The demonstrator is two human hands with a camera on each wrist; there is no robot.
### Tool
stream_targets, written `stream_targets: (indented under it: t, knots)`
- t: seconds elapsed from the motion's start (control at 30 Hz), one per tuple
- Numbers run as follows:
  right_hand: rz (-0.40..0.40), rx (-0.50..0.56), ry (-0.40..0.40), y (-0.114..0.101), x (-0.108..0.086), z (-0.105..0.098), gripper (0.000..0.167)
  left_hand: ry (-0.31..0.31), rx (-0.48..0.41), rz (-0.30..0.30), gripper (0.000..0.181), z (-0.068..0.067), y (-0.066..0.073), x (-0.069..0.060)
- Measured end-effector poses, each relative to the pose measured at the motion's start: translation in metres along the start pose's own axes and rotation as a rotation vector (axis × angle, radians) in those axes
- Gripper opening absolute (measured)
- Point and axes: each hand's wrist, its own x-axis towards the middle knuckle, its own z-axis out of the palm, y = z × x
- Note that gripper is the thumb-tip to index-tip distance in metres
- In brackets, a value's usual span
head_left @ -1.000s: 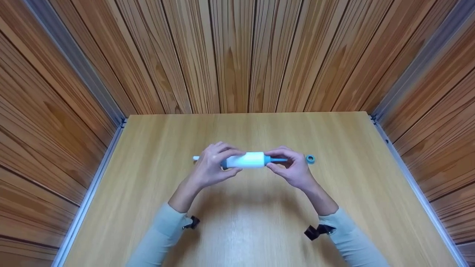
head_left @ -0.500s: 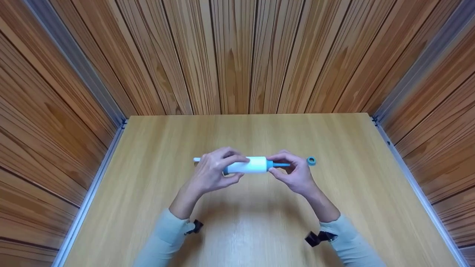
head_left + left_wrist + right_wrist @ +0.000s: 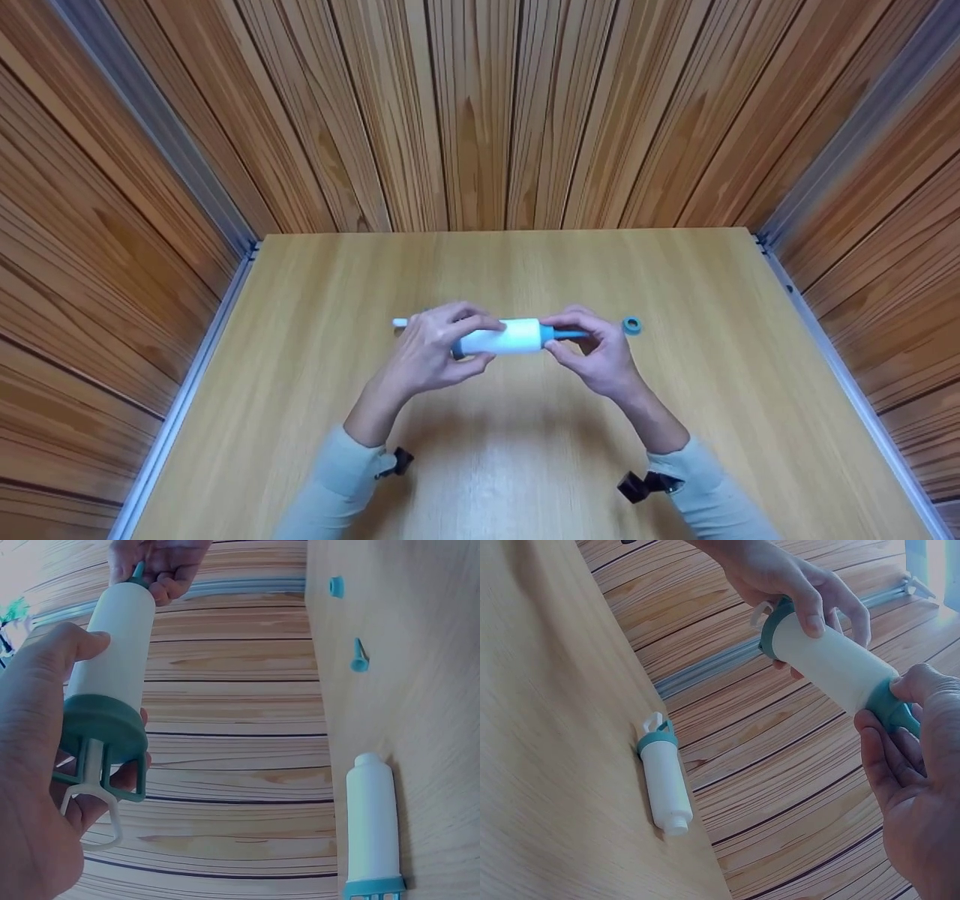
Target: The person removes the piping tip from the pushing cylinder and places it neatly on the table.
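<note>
Wooden panels [image 3: 480, 112] stand beyond the bottle [image 3: 521, 335], the desk [image 3: 487, 277] beneath it. Twisting its nozzle [image 3: 887, 703] askew might seat that crookedly; a slack hold might drop the bottle. Facing each other, the left hand [image 3: 435, 345] has its grip closed round the bottle's rear, the right hand [image 3: 596, 349] pinches the nozzle.

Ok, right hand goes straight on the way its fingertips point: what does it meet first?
Likely the white tube, just past the blue nozzle the right hand pinches, then the left hand; exact fingertip gap unclear.
</note>
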Motion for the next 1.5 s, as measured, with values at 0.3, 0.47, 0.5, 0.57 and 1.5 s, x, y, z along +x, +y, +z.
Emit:
stream_targets:
  t: [0.3, 0.47, 0.5, 0.57, 1.5]
  knots:
    - [-0.033, 0.0, 0.001, -0.001, -0.002, 0.0, 0.031, -0.017, -0.024, -0.011, 0.032, -0.003, 0.004, 0.0]
    - [-0.073, 0.03, -0.001, 0.001, -0.002, 0.001, 0.035, -0.004, -0.038, 0.003, 0.03, -0.001, 0.004, 0.0]
    - [-0.08, 0.037, -0.002, 0.001, -0.002, 0.001, 0.036, 0.001, -0.041, 0.009, 0.03, -0.001, 0.004, 0.0]
    - [-0.09, 0.05, -0.003, 0.002, -0.001, 0.001, 0.036, 0.008, -0.05, 0.016, 0.029, 0.0, 0.003, 0.0]
    - [0.018, -0.105, -0.043, 0.003, -0.009, 0.002, 0.035, 0.052, -0.017, 0.01, 0.034, 0.012, 0.005, -0.008]
